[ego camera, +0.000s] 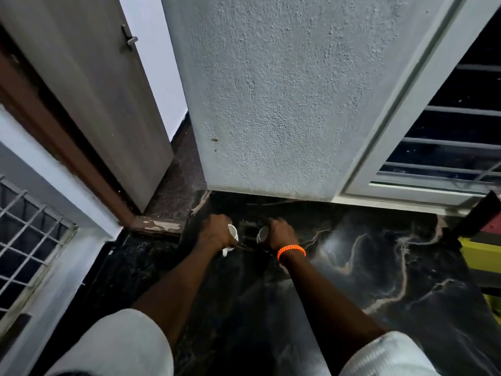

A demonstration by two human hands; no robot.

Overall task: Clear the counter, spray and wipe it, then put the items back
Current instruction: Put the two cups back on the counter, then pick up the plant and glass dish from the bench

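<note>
Two cups: I see one in each hand, held low over the far left part of the counter, just in front of the wall.
Left cup (233,236): white, tipped so its open mouth faces right; a pale bit, perhaps its handle, shows below the hand.
Right cup (262,234): looks grey or dull, tipped with its mouth toward the left; mostly hidden by the hand, so I cannot tell its material.
Left hand (217,234): fingers curled closed around the white cup.
Right hand (282,236): fingers wrapped around the grey cup; an orange beaded bracelet (291,251) sits on the wrist.
Counter (379,267): black glossy stone with pale tan veins, shining with reflected light to the right of the hands.
Sleeves (122,346): I see short white ones on both arms.
Wall (271,104): rough pale plaster straight ahead.
Door (95,90): grey, standing open at left, with a small metal latch.
Windows (455,137): barred, one at right, another at lower left.
</note>
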